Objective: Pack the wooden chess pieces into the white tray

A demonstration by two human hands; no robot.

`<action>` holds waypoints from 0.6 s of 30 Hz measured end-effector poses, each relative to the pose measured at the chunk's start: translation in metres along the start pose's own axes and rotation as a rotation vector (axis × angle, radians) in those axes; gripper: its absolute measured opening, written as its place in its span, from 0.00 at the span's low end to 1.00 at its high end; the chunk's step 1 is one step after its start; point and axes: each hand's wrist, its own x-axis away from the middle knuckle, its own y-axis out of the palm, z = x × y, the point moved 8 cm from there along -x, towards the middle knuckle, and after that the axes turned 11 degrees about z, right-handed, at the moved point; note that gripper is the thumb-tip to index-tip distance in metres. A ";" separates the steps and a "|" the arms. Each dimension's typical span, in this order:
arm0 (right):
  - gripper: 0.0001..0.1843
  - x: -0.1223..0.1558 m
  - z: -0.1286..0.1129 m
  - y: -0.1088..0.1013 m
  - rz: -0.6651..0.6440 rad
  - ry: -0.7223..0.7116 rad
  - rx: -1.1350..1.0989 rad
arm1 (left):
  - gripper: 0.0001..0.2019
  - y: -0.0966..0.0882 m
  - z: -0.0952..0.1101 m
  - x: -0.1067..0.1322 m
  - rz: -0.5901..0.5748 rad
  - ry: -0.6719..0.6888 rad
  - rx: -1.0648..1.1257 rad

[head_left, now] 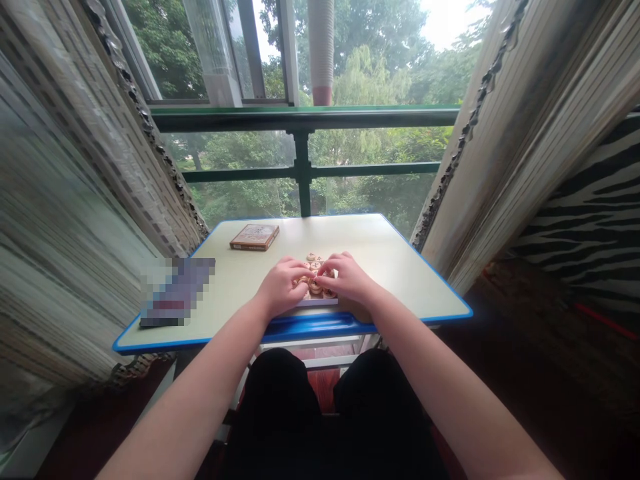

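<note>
Round wooden xiangqi pieces with dark markings are gathered in a shallow box near the table's front edge. My left hand reaches in from the left, its bent fingers and thumb closed at the pieces. From the other side my right hand meets it, with thumb and fingers pinched together on a piece in the middle. The fingertips of both hands nearly touch, and they hide some of the pieces and much of the box's sides.
A flat brown box lies at the back left of the blue-edged table. At the left edge is a dark, pixelated flat object. Curtains hang on both sides, and a green railing runs behind the table.
</note>
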 end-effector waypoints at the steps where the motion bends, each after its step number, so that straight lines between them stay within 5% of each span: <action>1: 0.08 0.000 0.000 0.000 -0.002 -0.002 -0.003 | 0.14 0.000 0.000 0.000 -0.007 -0.007 0.006; 18: 0.08 0.002 0.004 -0.008 0.037 -0.014 -0.024 | 0.10 -0.003 0.006 0.000 -0.021 0.052 -0.063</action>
